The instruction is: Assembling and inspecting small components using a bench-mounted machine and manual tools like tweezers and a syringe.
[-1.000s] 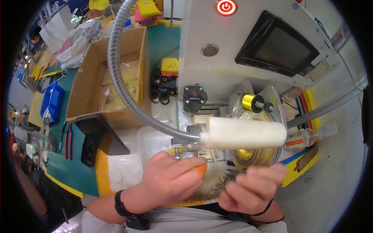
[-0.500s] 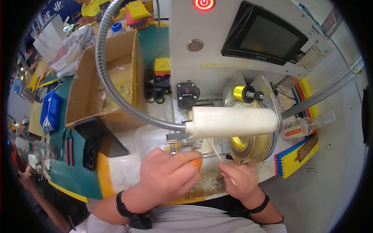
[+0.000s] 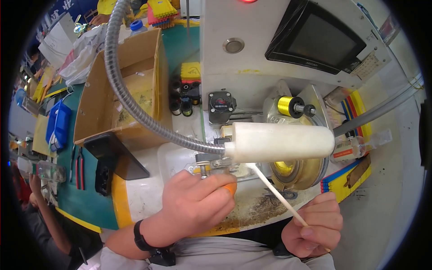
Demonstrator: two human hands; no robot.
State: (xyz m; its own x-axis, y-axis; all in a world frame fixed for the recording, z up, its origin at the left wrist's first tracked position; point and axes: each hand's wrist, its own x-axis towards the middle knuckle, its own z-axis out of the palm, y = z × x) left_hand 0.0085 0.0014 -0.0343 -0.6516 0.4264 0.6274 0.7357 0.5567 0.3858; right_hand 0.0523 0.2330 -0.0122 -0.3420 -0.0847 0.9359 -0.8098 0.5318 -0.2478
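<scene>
Holding thin stick (image 3: 275, 196) in right hand (image 3: 311, 227); cardboard box (image 3: 118, 85) contents unclear, maybe scraps.

An orange finger cot (image 3: 230, 188) is showing on the left hand (image 3: 195, 204), and a black band (image 3: 139, 235) is circling its wrist. The right hand (image 3: 312, 225) is gripping a pale cream stick (image 3: 275, 194). A gold spool (image 3: 287, 106) is gleaming above the off-white cylinder (image 3: 279, 142); the brown cardboard box (image 3: 112, 96) is sitting on the teal counter (image 3: 85, 202).

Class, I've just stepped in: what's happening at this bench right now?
A person sits at a bench machine. The left hand, with an orange fingertip cover, is closed near a bolt beneath a white cylinder on a flexible metal hose. The right hand holds a thin white stick pointing up toward that cylinder.
</scene>
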